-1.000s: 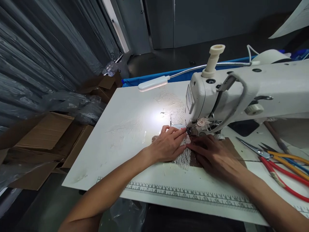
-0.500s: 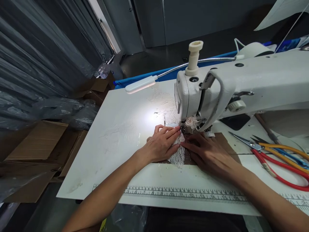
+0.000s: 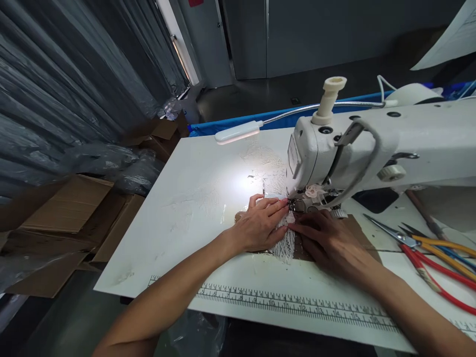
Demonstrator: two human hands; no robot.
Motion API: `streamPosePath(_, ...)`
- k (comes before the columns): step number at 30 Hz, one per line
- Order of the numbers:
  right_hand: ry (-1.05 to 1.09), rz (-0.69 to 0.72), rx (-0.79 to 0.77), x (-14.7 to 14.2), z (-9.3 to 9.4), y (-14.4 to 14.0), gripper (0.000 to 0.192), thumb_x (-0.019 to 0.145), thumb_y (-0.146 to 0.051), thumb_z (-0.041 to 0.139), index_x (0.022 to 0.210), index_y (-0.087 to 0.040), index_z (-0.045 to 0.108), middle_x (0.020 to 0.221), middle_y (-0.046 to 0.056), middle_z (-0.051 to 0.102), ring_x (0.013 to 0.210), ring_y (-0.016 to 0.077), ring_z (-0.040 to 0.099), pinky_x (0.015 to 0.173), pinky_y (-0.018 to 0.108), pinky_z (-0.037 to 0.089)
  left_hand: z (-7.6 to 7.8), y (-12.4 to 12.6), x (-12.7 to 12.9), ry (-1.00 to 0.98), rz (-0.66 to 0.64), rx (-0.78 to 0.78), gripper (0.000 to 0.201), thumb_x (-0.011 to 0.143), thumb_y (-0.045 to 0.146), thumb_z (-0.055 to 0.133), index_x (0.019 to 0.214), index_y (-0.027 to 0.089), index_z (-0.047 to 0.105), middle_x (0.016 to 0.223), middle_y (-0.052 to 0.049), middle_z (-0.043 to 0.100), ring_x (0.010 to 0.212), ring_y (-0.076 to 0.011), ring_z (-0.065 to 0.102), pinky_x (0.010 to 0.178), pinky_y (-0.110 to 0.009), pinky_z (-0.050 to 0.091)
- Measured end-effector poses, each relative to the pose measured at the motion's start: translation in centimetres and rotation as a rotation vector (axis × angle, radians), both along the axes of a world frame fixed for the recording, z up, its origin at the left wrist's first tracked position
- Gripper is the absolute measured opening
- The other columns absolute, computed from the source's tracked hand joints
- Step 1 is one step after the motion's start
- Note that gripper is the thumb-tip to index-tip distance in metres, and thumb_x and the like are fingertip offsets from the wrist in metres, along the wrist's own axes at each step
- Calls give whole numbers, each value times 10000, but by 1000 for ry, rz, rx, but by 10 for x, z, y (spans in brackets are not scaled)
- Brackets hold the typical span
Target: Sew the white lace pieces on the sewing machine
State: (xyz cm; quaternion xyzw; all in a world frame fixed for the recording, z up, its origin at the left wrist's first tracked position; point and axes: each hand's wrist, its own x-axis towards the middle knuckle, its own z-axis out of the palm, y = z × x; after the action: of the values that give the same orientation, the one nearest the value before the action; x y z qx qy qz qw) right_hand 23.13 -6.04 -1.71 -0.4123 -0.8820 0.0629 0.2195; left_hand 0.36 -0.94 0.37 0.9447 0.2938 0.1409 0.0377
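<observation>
My left hand (image 3: pixel 260 225) lies flat on a brown fabric piece (image 3: pixel 357 227) and a strip of white lace (image 3: pixel 284 248), fingers pointing at the presser foot (image 3: pixel 295 204) of a white sewing machine (image 3: pixel 372 144). My right hand (image 3: pixel 327 240) presses the same material from the right side, fingertips close to the needle area. The lace runs between my two hands toward the foot. Both hands hold the material down against the white table (image 3: pixel 193 208).
A gooseneck lamp (image 3: pixel 238 132) lights the table left of the machine head. Several scissors with red, yellow and blue handles (image 3: pixel 427 253) lie at right. A printed ruler (image 3: pixel 297 305) runs along the table's front edge. Cardboard boxes (image 3: pixel 70 213) and plastic bags sit on the floor at left.
The view has swung slightly; my hands stay pressed on the lace and brown fabric at the presser foot, with no clear shift of the material.
</observation>
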Motion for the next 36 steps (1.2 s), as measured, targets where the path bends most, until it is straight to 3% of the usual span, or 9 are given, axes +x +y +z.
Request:
streamPosePath(8,43,6,-36,5,-4,2,362,914,-222,525,1258,-286,615,1154,94,579,1022,272,548,843,481,497,-3,-2,-1,16,9,77,409,981,385,395,1292,149,517,1419,-123,497,1303,-275,432,1114,-540,255)
streamPosePath(11,23,17,-36,7,-4,4,369,905,-213,531,1256,-284,618,1157,94,584,1027,274,560,850,488,500,-4,-5,2,1,24,108,392,983,365,390,1253,121,535,1335,-136,560,1183,-265,520,1057,-508,314)
streamPosePath(17,-6,20,-9,7,-1,4,384,898,-201,530,1265,-282,611,1154,99,585,1006,275,580,835,490,509,-4,-7,4,-27,-43,165,292,991,263,376,1080,160,634,1141,-61,671,950,-189,602,997,-429,346)
streamPosePath(25,-45,3,6,3,0,2,439,896,-165,496,1314,-279,566,1146,114,579,983,275,591,836,489,509,2,-7,2,-22,-27,146,288,972,306,436,1130,177,638,1201,-69,656,965,-206,612,1061,-518,300)
streamPosePath(30,-27,-29,33,-2,-1,0,453,900,-158,463,1339,-241,533,1151,139,570,1017,292,582,828,491,519,3,-7,3,23,-4,133,297,970,306,439,1166,169,615,1288,-94,601,1049,-221,590,1053,-516,334)
streamPosePath(36,-33,-98,73,-11,1,1,385,934,-172,393,1273,-162,576,1097,174,610,877,279,624,771,466,536,-1,-7,10,34,90,151,321,987,299,398,1173,147,610,1290,-99,588,1025,-221,581,1011,-484,367)
